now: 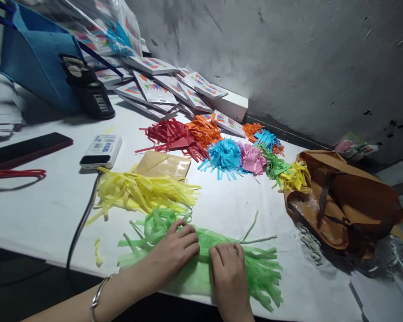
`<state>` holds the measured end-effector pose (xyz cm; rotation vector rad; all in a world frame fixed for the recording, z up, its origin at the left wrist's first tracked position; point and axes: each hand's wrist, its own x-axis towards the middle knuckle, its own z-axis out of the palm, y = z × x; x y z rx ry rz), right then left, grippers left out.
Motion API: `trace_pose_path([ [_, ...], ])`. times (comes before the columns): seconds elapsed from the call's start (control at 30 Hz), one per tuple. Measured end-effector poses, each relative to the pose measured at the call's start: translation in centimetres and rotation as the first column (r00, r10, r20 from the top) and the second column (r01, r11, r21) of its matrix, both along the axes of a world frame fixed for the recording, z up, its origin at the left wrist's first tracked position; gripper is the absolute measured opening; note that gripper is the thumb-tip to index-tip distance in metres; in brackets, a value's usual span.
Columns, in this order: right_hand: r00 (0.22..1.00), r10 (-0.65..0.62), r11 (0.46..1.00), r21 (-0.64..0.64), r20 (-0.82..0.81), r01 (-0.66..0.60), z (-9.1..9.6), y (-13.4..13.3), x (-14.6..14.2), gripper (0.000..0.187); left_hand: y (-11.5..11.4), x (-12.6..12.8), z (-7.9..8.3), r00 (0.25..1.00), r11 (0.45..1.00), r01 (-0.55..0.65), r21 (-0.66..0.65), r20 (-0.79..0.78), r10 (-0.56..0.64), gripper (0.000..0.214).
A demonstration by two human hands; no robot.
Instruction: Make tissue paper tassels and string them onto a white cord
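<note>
A sheet of green fringed tissue paper (193,277) lies at the table's front edge, with cut strips fanning out at both ends. My left hand (179,248) is on its middle-left part, fingers curled against the paper. Close by on the right, my right hand (228,275) bends its fingers over the same sheet, gripping a fold along the middle. Both sets of fingertips are partly hidden. Just beyond the left hand, yellow fringed tissue paper (144,190) touches the green strips. Behind that lies a tan envelope-like packet (168,164).
Bundled tassels in red (171,136), blue (225,154) and other colours run across the back. Packets (154,87) are piled by the wall. A brown bag (352,197) stands right; a power bank (102,150), phone (27,152), black bottle (89,91) and blue bag (40,62) sit left.
</note>
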<state>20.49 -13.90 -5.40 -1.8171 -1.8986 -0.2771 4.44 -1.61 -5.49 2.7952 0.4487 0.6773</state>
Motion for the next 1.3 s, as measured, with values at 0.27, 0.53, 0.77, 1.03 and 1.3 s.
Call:
trace_pose_path([
  [0.27,0.987,-0.153,0.987,-0.057,-0.044,0.150,-0.1,-0.5,1.6,0.020,1.2,0.4,0.8,0.950,0.977,-0.204,0.064,-0.227,0.213,0.015],
  [0.53,0.896,-0.431,0.901,0.008,0.110,0.433,-0.1,1.0,1.1,0.017,2.6,2.4,1.9,0.904,0.964,-0.262,0.050,-0.337,0.263,0.014],
  [0.77,1.000,-0.008,0.999,0.036,-0.015,0.008,-0.3,1.6,0.0,0.021,2.3,2.0,2.0,0.901,0.957,-0.288,0.021,-0.334,0.279,0.017],
  [1.03,0.997,-0.005,1.000,0.003,-0.071,0.006,-0.7,2.1,-0.6,0.017,2.0,1.4,0.7,0.999,0.992,0.026,0.123,-0.039,-0.021,0.014],
  [1.3,0.997,0.027,0.999,-0.016,-0.071,-0.028,-0.8,0.0,2.2,0.020,2.3,0.8,-0.2,0.998,0.998,-0.025,0.059,-0.063,0.029,0.017],
])
